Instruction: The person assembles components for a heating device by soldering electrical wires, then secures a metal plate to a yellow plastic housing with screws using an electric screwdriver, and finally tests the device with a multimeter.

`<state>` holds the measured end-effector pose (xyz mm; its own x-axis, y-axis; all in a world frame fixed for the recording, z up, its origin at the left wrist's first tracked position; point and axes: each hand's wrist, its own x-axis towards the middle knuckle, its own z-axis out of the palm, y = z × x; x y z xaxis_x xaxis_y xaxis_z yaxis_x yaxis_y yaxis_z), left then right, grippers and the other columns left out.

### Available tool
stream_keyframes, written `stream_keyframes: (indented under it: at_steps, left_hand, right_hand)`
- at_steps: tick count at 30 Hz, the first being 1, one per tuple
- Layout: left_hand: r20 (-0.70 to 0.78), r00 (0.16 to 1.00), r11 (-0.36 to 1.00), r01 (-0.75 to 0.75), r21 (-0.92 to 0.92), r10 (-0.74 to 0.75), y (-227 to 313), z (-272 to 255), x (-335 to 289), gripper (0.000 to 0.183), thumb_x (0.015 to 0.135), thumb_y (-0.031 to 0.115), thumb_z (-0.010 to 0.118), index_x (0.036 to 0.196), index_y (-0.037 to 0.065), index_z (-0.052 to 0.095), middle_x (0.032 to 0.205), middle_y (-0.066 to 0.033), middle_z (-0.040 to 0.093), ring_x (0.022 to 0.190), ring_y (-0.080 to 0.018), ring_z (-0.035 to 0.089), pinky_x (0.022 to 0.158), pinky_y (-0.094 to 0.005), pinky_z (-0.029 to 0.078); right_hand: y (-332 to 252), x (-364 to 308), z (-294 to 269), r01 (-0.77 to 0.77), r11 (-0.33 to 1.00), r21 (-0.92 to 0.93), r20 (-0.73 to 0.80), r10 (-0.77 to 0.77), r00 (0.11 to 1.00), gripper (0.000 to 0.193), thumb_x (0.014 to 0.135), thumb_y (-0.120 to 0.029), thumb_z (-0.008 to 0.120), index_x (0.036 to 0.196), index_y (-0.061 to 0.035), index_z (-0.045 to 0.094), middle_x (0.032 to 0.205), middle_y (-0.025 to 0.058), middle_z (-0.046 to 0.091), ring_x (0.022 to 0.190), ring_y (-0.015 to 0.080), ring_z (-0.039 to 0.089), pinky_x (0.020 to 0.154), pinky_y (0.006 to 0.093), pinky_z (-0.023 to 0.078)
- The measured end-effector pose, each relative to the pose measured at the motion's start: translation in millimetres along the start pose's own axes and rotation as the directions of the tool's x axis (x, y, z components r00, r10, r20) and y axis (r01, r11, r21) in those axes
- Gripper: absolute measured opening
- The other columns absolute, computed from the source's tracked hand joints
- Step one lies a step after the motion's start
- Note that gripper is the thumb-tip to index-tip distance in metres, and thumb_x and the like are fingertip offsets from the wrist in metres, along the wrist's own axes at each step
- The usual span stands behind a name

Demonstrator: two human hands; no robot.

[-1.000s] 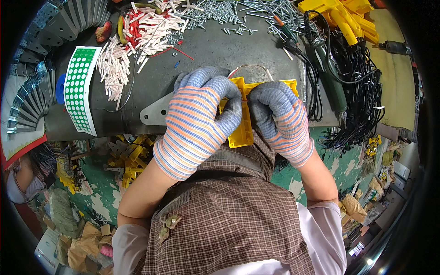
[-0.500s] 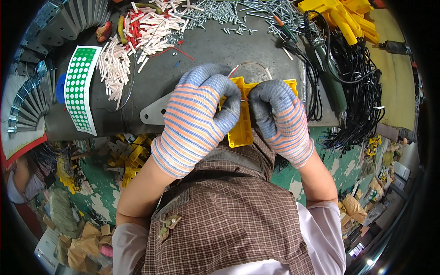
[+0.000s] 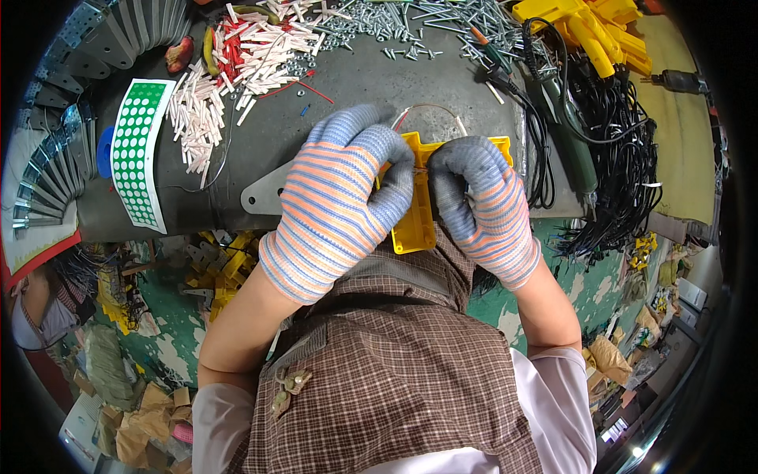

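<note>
A T-shaped yellow plastic housing (image 3: 413, 231) lies at the bench's front edge, its hollow side up. My left hand (image 3: 335, 189), in a striped knit glove with grey fingers, is closed at the housing's left side. Opposite it, my right hand (image 3: 485, 197), gloved alike, pinches over the crossbar. A short bit of thin wire shows between the two sets of fingertips; the gloves hide its ends. Behind them a thin wire (image 3: 430, 106) arches up, with a white sleeve at its right end. Beside my left wrist lies a flat grey metal bracket (image 3: 260, 193) with holes.
White sleeves (image 3: 197, 118), screws (image 3: 410, 47) and yellow parts (image 3: 592, 31) lie along the back. At right are a green electric screwdriver (image 3: 570, 130) and black cables (image 3: 616, 150). A green sticker sheet (image 3: 140, 158) and stacked metal brackets (image 3: 59, 178) are at left.
The left hand's raised fingers have shifted slightly, and its thumb and forefinger have drawn slightly left. The right hand and the housing stay almost in place.
</note>
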<state>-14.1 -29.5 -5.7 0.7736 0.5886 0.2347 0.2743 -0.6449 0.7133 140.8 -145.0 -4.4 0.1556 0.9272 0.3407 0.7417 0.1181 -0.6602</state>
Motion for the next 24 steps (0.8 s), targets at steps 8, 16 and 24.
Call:
stream_keyframes:
  at_steps: [8,16,24]
  left_hand:
    - [0.027,0.996,0.996,-0.088,0.023,0.087,-2.5,1.8,-0.5,0.019,0.081,0.013,0.07,0.099,0.006,0.068,0.126,-0.0222,0.056,0.117,-0.0393,0.054,0.098,-0.0428,0.044]
    - [0.031,0.999,0.998,-0.009,-0.068,0.011,-1.5,0.7,-0.6,0.017,0.081,0.009,0.07,0.098,0.006,0.068,0.12,-0.0201,0.059,0.107,-0.0351,0.06,0.089,-0.0385,0.049]
    - [0.024,0.999,0.998,-0.031,-0.055,0.032,-2.6,0.4,-1.7,0.017,0.08,0.01,0.07,0.096,0.005,0.068,0.116,-0.0207,0.06,0.107,-0.0354,0.06,0.091,-0.0394,0.048]
  right_hand:
    - [0.1,-0.8,-1.5,-0.007,1.0,0.023,0.014,0.006,1.0,0.022,0.077,0.001,0.067,0.097,-0.0032,0.057,0.09,0.0134,0.063,0.082,0.0349,0.062,0.072,0.0413,0.051]
    - [0.6,-2.8,1.9,-0.027,0.999,0.018,-0.002,0.027,1.0,0.021,0.078,0.0,0.068,0.096,-0.0032,0.057,0.091,0.0128,0.063,0.083,0.0349,0.062,0.073,0.0412,0.051]
    - [-0.6,-3.1,1.7,-0.071,0.997,0.025,0.011,0.071,0.997,0.022,0.078,-0.001,0.069,0.097,-0.0029,0.057,0.092,0.0127,0.064,0.085,0.0351,0.062,0.074,0.0416,0.051]
